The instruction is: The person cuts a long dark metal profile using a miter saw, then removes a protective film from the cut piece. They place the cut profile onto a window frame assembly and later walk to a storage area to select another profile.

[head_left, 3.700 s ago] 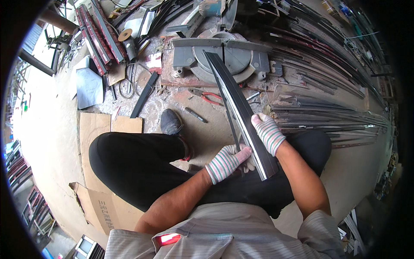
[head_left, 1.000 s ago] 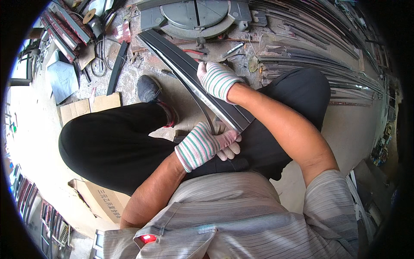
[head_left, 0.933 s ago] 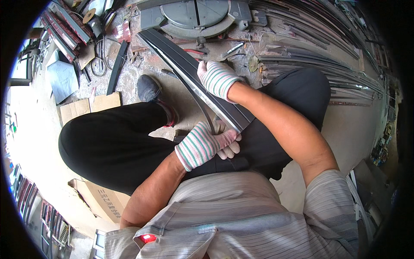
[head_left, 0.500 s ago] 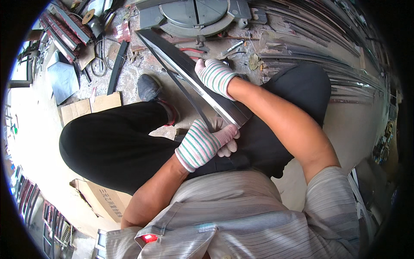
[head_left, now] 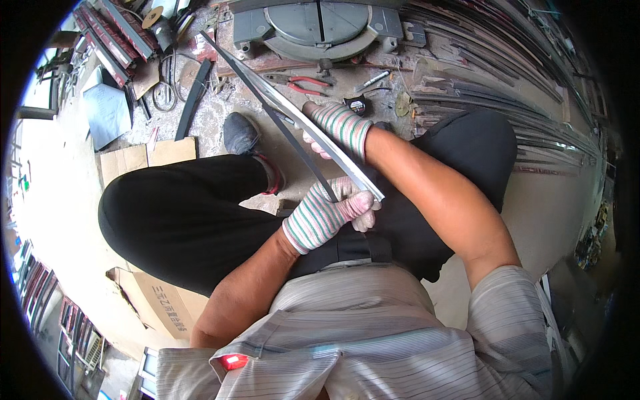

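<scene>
A long metal profile (head_left: 341,159) slants across my lap, its narrow silvery edge turned up. My left hand (head_left: 323,212), in a white glove with green and pink stripes, grips its near end with thumb and fingers. A thin dark strip (head_left: 293,142) also runs into that hand and stretches away along the profile's left side, meeting it farther up. My right hand (head_left: 340,127), gloved alike, is closed around the profile higher up from the right side. Part of its fingers is hidden behind the metal.
A grey round-based machine (head_left: 319,30) stands ahead. Before it lie red-handled pliers (head_left: 308,85), a marker pen (head_left: 371,81) and a tape measure (head_left: 356,105). Long profiles (head_left: 487,100) are stacked on the right. Cardboard (head_left: 157,155) and a paper sheet (head_left: 107,113) lie left.
The profile has been rolled over in my hands: its broad dark face showed before, and now mainly its narrow edge does. The pliers and tape measure have come into fuller sight.
</scene>
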The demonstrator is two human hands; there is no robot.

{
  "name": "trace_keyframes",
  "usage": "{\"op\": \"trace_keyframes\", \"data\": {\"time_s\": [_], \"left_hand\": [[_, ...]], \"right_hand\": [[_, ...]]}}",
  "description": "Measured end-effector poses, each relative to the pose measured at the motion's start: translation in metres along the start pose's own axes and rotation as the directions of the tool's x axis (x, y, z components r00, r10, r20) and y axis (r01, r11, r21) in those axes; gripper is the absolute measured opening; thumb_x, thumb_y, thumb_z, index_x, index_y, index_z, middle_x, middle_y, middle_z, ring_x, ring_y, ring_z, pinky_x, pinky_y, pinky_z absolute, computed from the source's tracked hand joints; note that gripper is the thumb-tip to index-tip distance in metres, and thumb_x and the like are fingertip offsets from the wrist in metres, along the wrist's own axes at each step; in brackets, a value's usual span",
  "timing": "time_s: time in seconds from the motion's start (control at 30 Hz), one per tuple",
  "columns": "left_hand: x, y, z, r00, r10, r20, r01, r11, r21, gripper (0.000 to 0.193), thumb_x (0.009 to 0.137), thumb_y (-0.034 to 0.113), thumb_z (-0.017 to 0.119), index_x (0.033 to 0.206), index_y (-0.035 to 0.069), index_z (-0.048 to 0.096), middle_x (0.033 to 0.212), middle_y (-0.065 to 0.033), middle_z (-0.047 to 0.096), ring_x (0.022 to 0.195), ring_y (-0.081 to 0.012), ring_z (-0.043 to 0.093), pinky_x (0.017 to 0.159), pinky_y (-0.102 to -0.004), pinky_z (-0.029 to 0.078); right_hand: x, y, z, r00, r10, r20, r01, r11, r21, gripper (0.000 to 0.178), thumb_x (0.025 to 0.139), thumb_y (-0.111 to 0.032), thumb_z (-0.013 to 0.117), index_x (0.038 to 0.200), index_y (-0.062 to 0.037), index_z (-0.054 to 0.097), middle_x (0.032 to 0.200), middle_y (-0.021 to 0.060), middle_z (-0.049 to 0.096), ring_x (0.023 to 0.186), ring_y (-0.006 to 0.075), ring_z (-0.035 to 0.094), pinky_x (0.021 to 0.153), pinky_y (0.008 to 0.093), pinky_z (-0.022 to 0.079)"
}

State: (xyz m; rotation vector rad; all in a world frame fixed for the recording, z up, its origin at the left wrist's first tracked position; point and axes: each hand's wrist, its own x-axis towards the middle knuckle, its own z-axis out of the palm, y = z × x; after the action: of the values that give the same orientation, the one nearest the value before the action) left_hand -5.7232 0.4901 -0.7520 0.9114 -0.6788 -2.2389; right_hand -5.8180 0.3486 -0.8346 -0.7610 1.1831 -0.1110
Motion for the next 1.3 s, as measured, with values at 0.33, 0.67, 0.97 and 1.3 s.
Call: {"op": "trace_keyframes", "data": {"time_s": [0.33, 0.67, 0.97, 1.3], "left_hand": [[-0.025, 0.034, 0.006, 0.996, -0.087, 0.002, 0.086, 0.989, 0.119, 0.024, 0.102, 0.024, 0.06, 0.099, 0.001, 0.066, 0.076, -0.004, 0.068, 0.067, -0.01, 0.063, 0.061, -0.0247, 0.05], [-0.023, 0.024, 0.009, 0.999, 0.013, -0.041, -0.007, 0.989, 0.148, 0.02, 0.101, 0.021, 0.061, 0.103, 0.002, 0.067, 0.081, -0.0015, 0.067, 0.073, -0.0095, 0.062, 0.067, -0.0256, 0.051], [-0.062, 0.048, -0.005, 0.98, 0.087, -0.179, -0.074, 0.994, 0.08, 0.029, 0.096, 0.028, 0.067, 0.091, 0.0, 0.068, 0.072, -0.0071, 0.068, 0.066, -0.0145, 0.063, 0.069, -0.0283, 0.052], [-0.059, 0.04, -0.017, 0.977, -0.137, -0.161, 0.158, 0.979, 0.126, 0.031, 0.104, 0.03, 0.056, 0.1, 0.001, 0.066, 0.081, -0.0064, 0.07, 0.071, -0.012, 0.066, 0.066, -0.0239, 0.054]], "right_hand": [[-0.02, -0.013, -0.008, 0.862, -0.374, -0.343, 0.047, 0.731, -0.681, 0.055, 0.099, -0.042, 0.037, 0.1, 0.003, 0.07, 0.089, 0.0247, 0.071, 0.09, 0.0411, 0.069, 0.083, 0.0451, 0.054], [-0.05, -0.035, 0.021, 0.985, 0.158, 0.072, -0.168, 0.972, 0.165, 0.038, 0.1, -0.043, 0.046, 0.081, -0.0115, 0.056, 0.055, 0.0004, 0.047, 0.035, 0.0147, 0.038, 0.032, 0.0303, 0.032], [-0.051, -0.033, -0.022, 0.99, 0.12, 0.075, -0.13, 0.978, 0.16, 0.045, 0.103, -0.056, 0.04, 0.105, -0.0124, 0.053, 0.056, -0.003, 0.039, 0.036, 0.0112, 0.034, 0.032, 0.0296, 0.025], [-0.086, -0.045, -0.017, 0.923, -0.344, -0.171, 0.227, 0.849, -0.478, 0.051, 0.105, -0.044, 0.042, 0.077, -0.0069, 0.061, 0.067, -0.0015, 0.05, 0.064, 0.0098, 0.043, 0.059, 0.031, 0.041]]}}
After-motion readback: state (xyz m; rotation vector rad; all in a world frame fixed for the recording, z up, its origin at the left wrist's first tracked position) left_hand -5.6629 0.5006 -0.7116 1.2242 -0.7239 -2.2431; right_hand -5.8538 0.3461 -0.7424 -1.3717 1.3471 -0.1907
